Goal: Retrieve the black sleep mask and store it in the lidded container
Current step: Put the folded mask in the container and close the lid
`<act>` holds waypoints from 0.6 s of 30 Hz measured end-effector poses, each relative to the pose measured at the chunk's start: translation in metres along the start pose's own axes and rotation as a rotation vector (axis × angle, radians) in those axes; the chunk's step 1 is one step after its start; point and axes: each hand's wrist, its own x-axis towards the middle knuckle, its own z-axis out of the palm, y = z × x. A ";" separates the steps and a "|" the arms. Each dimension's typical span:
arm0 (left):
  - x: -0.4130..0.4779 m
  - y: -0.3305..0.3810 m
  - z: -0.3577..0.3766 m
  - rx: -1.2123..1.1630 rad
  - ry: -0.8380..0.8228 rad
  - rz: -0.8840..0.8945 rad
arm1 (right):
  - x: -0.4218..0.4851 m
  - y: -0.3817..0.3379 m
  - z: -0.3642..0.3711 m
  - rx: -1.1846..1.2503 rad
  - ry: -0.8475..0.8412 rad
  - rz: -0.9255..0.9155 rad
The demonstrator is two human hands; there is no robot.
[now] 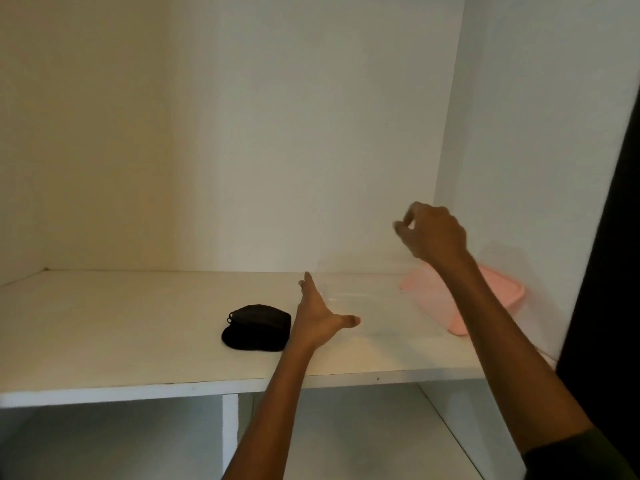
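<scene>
On the shelf (pixel 104 341), our left hand (pixel 317 315) lies spread against the clear container (pixel 374 306); right hand (pixel 433 233) hovers curled, empty. Mask (pixel 257 328) sits just left. Reaching across, we might knock the pink lid (pixel 505 292).

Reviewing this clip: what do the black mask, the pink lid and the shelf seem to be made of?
Black mask: looks like soft matte fabric, going by its folded, slumped shape and thin loops at its left end.
Pink lid: probably plastic, pale and slightly translucent, with a raised rim; motion blur leaves the finish unclear.
Shelf: seemingly white-painted board, matte, with a flat, squared front edge.
</scene>
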 end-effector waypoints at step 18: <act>0.011 -0.055 -0.133 0.588 0.305 -0.292 | -0.063 -0.126 0.117 -0.121 -0.891 -0.130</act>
